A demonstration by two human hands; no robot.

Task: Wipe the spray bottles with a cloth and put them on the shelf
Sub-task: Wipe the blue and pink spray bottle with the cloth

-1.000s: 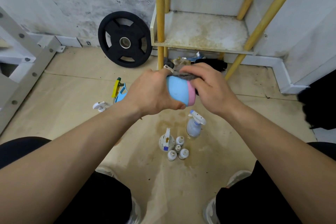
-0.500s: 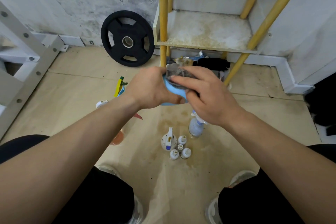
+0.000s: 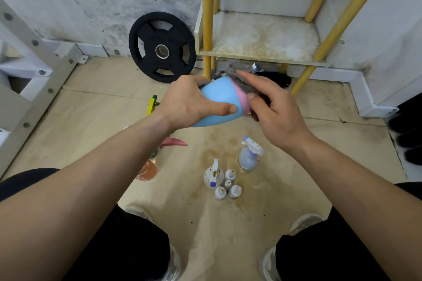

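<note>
My left hand [image 3: 189, 100] is gripping the blue spray bottle [image 3: 219, 100] around its body, with the thumb lying across the front. I am holding the bottle in the air above the floor [image 3: 285, 189], in front of the shelf [image 3: 262, 36]. It is lying nearly on its side, its long axis running left to right. The pink-banded end is pointing right and slightly away from me. The grey cloth [image 3: 246, 85] is covering that end, so I cannot tell what is under it. My right hand [image 3: 274, 107] is pinching the cloth between thumb and fingers and pressing it against the bottle, with the index finger stretched out. Both hands are meeting at the bottle. Below them, a white-and-blue spray bottle [image 3: 249, 155], a white spray bottle [image 3: 213, 174] and four small bottles [image 3: 228, 186] are standing upright on the floor.
</note>
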